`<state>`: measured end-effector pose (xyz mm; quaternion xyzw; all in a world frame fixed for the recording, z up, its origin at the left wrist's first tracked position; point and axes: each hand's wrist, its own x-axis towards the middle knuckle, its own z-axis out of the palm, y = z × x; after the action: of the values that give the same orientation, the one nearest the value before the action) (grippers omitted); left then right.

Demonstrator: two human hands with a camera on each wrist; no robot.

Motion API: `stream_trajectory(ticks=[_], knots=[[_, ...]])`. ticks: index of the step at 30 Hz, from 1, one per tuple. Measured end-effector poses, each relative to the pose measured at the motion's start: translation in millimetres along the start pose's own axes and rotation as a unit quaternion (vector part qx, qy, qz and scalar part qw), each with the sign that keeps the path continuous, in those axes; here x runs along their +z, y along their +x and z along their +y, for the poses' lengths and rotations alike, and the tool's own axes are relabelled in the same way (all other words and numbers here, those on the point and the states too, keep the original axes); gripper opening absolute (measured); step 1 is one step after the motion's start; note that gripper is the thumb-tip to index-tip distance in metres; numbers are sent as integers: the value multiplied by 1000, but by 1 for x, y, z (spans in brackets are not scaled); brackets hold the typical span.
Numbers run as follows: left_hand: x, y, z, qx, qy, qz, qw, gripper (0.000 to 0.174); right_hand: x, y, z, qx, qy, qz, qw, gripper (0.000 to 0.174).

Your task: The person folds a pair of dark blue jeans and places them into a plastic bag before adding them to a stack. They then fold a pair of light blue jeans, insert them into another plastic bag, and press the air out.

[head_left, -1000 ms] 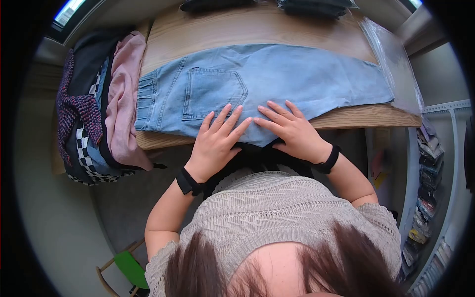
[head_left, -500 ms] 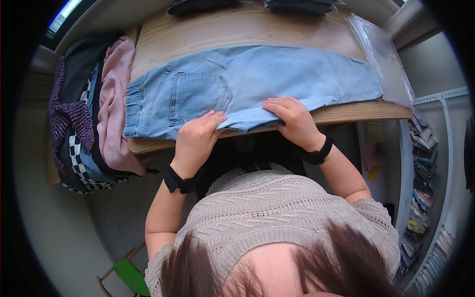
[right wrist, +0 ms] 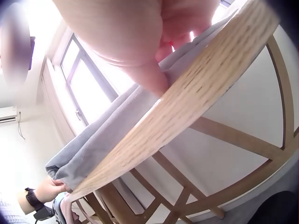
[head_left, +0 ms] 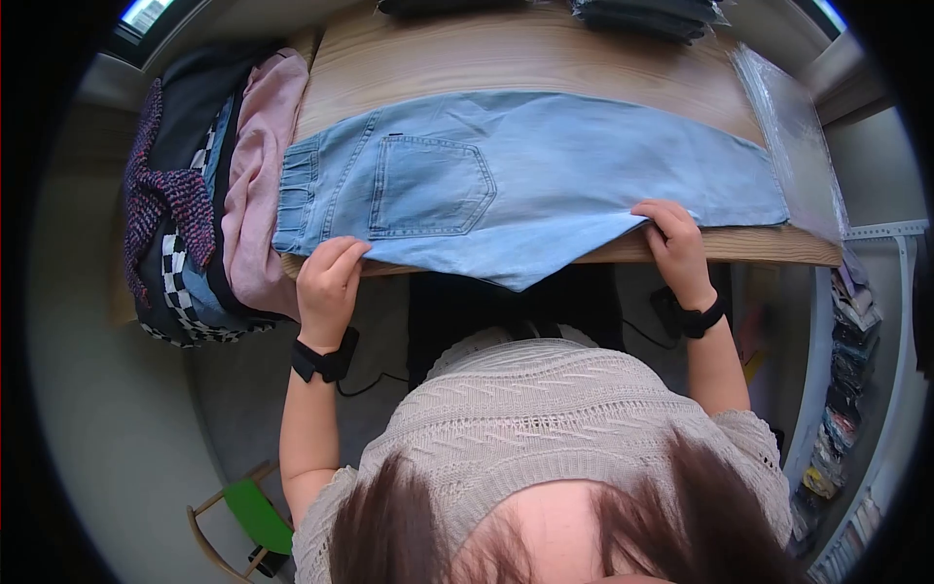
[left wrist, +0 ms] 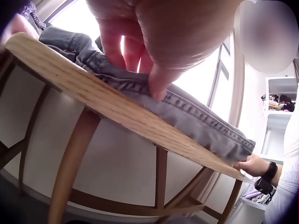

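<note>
A pair of light blue jeans (head_left: 584, 146), folded lengthwise, lies across the wooden table (head_left: 438, 49), its elastic waistband (head_left: 297, 195) at the left and a back pocket (head_left: 433, 185) facing up. My left hand (head_left: 329, 287) pinches the near edge of the jeans close to the waistband, thumb below and fingers on top. Farther right, my right hand (head_left: 676, 248) pinches the same edge along the leg. Between the hands the crotch point (head_left: 519, 282) hangs over the table's front edge. In the left wrist view the thumb (left wrist: 161, 86) presses the stitched seam.
At the left end of the table drape a pink garment (head_left: 258, 146) and a checkered and dark clothing pile (head_left: 180, 253). Clear plastic bags (head_left: 793, 136) lie at the right end, dark packaged items (head_left: 647, 15) at the back. A green chair (head_left: 258, 516) stands below left.
Both hands have slid apart along the near edge, left toward the waistband, right along the leg. Earlier they lay flat near the middle, then gripped there. The crotch point hangs out again.
</note>
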<state>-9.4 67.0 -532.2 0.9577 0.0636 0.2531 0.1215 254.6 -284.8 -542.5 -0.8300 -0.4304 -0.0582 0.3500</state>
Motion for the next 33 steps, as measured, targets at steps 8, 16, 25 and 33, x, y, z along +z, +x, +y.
stream_trajectory(ticks=[8, 16, 25, 33], knots=[[7, 24, -8, -82, -4, -28, 996, 11, 0, 15, 11, 84, 28, -7, 996, 10], [20, 35, -15, -48, 132, -99, 985, 10, 9, 28, 15, 116, 33, -13, 993, 11], [18, 38, -15, -45, 109, -101, 988, 9, 43, 53, -66, 34, 19, -28, 999, 33], [3, 33, -19, -140, -61, -152, 977, 13, 72, 91, -59, 57, -48, -182, 980, 35]])
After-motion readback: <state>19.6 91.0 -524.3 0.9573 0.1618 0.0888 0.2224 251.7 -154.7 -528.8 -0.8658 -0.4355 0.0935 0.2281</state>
